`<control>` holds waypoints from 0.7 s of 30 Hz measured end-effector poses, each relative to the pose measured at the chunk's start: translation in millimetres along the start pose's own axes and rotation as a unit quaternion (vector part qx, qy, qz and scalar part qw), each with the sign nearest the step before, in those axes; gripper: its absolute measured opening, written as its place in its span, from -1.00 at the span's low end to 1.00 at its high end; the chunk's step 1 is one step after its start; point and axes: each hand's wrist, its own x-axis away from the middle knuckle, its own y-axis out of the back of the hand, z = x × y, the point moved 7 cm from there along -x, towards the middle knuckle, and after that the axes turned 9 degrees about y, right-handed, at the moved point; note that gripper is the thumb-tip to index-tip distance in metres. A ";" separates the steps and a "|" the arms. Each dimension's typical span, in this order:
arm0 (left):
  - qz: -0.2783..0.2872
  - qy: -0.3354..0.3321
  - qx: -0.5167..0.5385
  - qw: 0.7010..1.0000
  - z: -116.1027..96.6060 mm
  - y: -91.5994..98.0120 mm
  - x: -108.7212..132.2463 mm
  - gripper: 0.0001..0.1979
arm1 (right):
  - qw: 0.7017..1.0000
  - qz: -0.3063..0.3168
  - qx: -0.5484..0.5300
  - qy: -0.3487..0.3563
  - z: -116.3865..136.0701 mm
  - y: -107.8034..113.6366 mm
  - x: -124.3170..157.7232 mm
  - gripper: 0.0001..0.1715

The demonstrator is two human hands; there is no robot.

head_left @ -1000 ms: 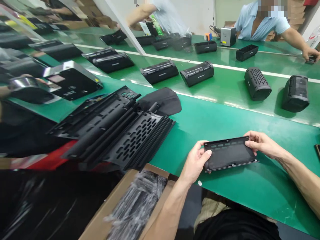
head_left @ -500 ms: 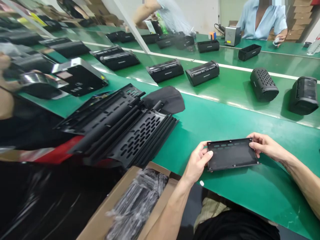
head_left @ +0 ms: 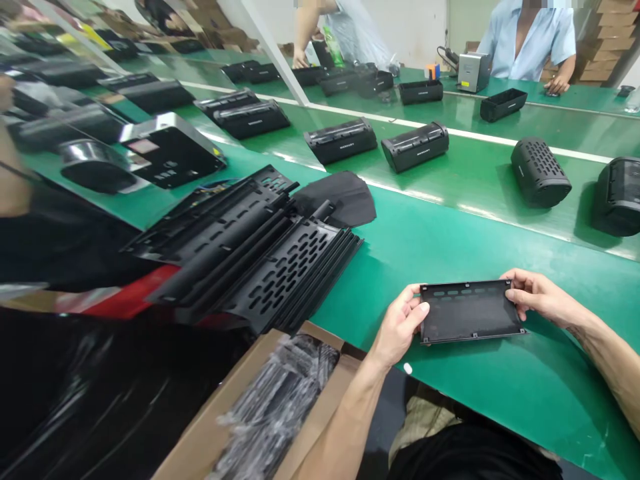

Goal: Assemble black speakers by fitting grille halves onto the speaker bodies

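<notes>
A black plastic cover panel is held between my two hands over the green tabletop, its hollow inner side facing me. It has small clips along its long edges and a row of slots near the far edge. My left hand grips its left end, thumb on top and fingers partly hidden underneath. At the right end, my right hand pinches the far corner between thumb and fingers. To the left lies a pile of similar black panels, some with oblong holes. A dark flat sheet rests beyond the pile.
An open cardboard box holding plastic-wrapped parts stands left of my lap. Several black housings, one with a perforated shell, stand on the green conveyor ahead. A metal-cased device sits at left. Co-workers are across the line.
My view has shifted slightly, so most things sit a little further right. Both hands keep their hold on the panel. Across the line, a co-worker's hand has lowered to the bench.
</notes>
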 end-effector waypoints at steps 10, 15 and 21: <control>-0.012 -0.001 0.002 1.000 -9.4 -0.7 2.0 -0.46 | 1.000 0.007 -0.025 0.000 0.6 -1.7 -4.3 -0.57; -0.014 0.010 0.009 1.000 -10.1 -1.1 1.7 -0.41 | 0.999 0.017 -0.029 0.000 1.3 -2.3 -5.7 -0.58; -0.020 0.018 0.007 1.000 -8.2 -1.1 1.6 -0.36 | 1.000 0.005 -0.027 0.002 -2.1 -0.4 -6.2 -0.56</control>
